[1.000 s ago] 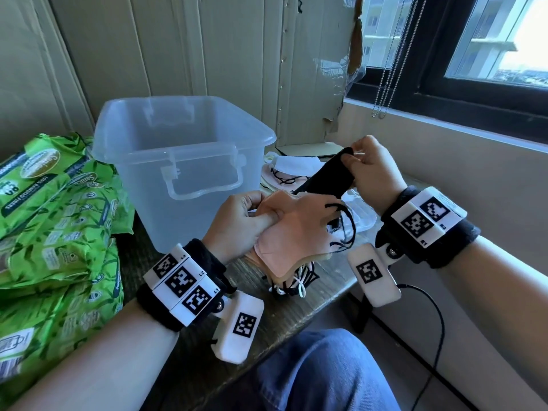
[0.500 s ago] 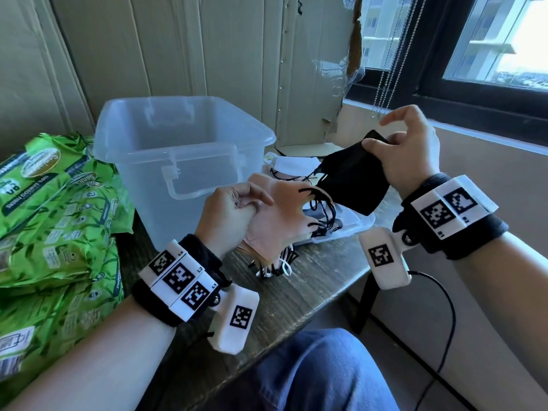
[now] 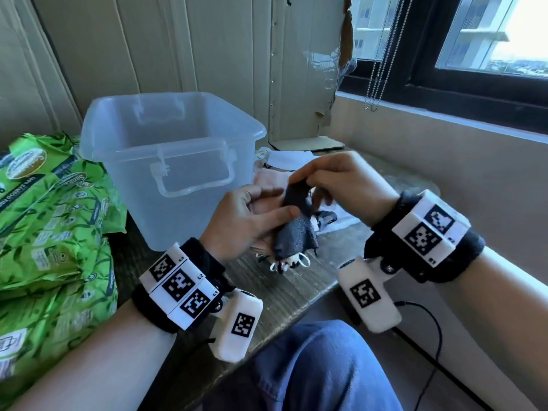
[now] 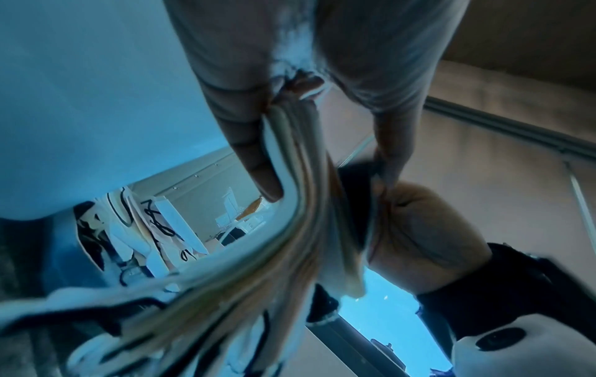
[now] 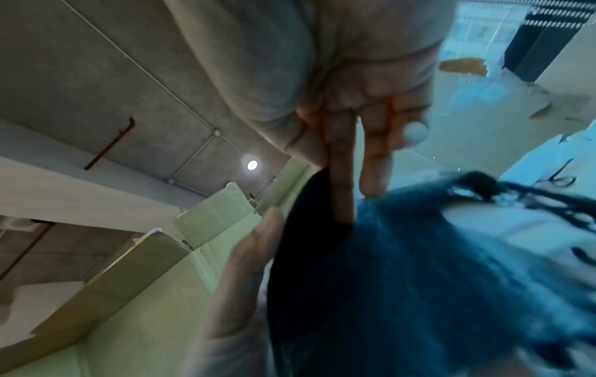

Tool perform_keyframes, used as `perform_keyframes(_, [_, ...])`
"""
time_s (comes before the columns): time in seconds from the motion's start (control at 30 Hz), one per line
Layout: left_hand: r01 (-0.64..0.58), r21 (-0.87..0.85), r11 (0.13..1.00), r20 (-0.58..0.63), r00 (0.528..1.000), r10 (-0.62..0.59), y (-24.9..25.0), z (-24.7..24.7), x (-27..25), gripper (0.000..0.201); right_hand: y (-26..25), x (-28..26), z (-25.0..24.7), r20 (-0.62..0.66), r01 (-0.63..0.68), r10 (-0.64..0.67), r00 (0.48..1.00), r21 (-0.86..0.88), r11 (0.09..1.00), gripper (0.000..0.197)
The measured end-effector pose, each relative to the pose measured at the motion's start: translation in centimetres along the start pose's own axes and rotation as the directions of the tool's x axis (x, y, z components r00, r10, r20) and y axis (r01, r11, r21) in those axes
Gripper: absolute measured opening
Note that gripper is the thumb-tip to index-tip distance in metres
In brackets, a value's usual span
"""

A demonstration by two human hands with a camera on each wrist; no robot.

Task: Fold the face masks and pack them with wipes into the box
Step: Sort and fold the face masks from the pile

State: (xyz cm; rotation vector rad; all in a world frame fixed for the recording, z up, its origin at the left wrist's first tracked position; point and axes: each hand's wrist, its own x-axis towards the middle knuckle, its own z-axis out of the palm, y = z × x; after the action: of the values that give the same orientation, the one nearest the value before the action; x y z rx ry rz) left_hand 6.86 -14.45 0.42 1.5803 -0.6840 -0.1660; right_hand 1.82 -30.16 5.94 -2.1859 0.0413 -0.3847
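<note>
My left hand [image 3: 252, 215] grips a stack of folded pink and white face masks [image 4: 309, 229] in front of the clear plastic box [image 3: 166, 161]; their ear loops [image 3: 284, 264] hang below. My right hand [image 3: 332, 179] pinches a black face mask [image 3: 293, 229] by its top edge and lays it against the front of that stack, under my left thumb. In the right wrist view the black mask [image 5: 387, 267] fills the lower part, held between thumb and fingers. Green packs of wipes [image 3: 50, 226] lie at the left.
More loose masks [image 3: 290, 158] lie on the wooden table [image 3: 296, 289] behind my hands, right of the box. A wall and window ledge [image 3: 444, 143] run along the right. My knee in jeans [image 3: 314, 360] is under the table's front edge.
My right hand brought the black mask down and left from the air onto the stack in my left hand. My left thumb now lies over the black mask.
</note>
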Motion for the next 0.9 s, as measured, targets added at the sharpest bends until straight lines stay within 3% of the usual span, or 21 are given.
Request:
perform_keyframes(0.1, [-0.029, 0.024, 0.999, 0.015, 0.999, 0.029, 0.1, 0.2, -0.1, 0.036, -0.3, -0.3, 1.0, 0.103, -0.011, 0.010, 0.995, 0.008, 1.000, 0.031])
perform_keyframes(0.2, [-0.056, 0.050, 0.997, 0.000, 0.998, 0.056, -0.3, 0.2, 0.1, 0.027, 0.4, -0.3, 0.8, 0.130, 0.120, -0.086, 0.988, -0.288, 0.950, 0.022])
perform_keyframes(0.23, [-0.060, 0.054, 0.997, -0.001, 0.998, 0.060, -0.3, 0.2, 0.1, 0.027, 0.6, -0.3, 0.8, 0.090, 0.135, -0.111, 0.990, -0.333, 0.933, 0.021])
perform_keyframes(0.3, [-0.057, 0.060, 0.997, 0.000, 0.998, 0.057, -0.4, 0.1, 0.1, 0.028, 1.0, -0.4, 0.5, -0.042, 0.122, -0.136, 0.990, -0.248, 0.961, 0.016])
perform_keyframes(0.37, [-0.046, 0.046, 0.998, -0.002, 0.999, 0.046, -0.2, 0.0, 0.0, 0.024, 1.8, -0.1, 0.0, -0.136, 0.098, -0.119, 0.984, -0.155, 0.983, 0.033])
perform_keyframes(0.47, [-0.021, -0.021, 1.000, -0.034, 0.999, 0.020, -0.4, -0.3, 0.2, 0.015, 3.2, 0.7, -1.4, -0.216, 0.035, -0.043, 0.975, -0.042, 0.999, 0.038])
perform_keyframes(0.53, [-0.006, -0.077, 0.997, -0.063, 0.998, 0.001, -0.4, -0.3, 0.3, 0.014, 4.0, 1.2, -2.7, -0.359, -0.010, -0.001, 0.933, -0.027, 1.000, 0.038])
perform_keyframes(0.6, [0.025, -0.125, 0.992, -0.068, 0.997, -0.034, -0.4, -0.3, 0.4, 0.017, 4.4, 1.5, -3.8, -0.523, -0.041, 0.004, 0.852, -0.060, 0.997, 0.037])
perform_keyframes(0.67, [0.048, -0.164, 0.985, -0.048, 0.997, -0.056, -0.5, -0.4, 0.5, 0.025, 4.0, 1.2, -3.9, -0.608, 0.042, -0.075, 0.790, -0.068, 0.997, 0.036])
perform_keyframes(0.73, [0.033, -0.171, 0.985, -0.047, 0.998, -0.041, -0.5, -0.3, 0.5, 0.034, 3.1, 0.5, -3.2, -0.504, 0.239, -0.206, 0.838, 0.001, 0.971, 0.029])
perform_keyframes(0.8, [0.009, -0.256, 0.967, -0.049, 0.999, -0.022, -0.5, -0.1, 0.5, 0.040, 2.6, -0.5, -1.7, -0.193, 0.322, -0.319, 0.928, -0.017, 0.947, 0.020])
perform_keyframes(0.87, [0.035, -0.341, 0.940, 0.003, 0.999, -0.036, -0.3, 0.0, 0.3, 0.036, 2.3, -1.6, 0.1, 0.139, 0.350, -0.335, 0.932, -0.102, 0.931, 0.007])
perform_keyframes(0.9, [0.052, -0.307, 0.950, 0.029, 0.999, -0.045, -0.4, 0.0, 0.2, 0.027, 2.3, -2.0, 0.8, 0.209, 0.371, -0.340, 0.917, -0.130, 0.920, 0.005])
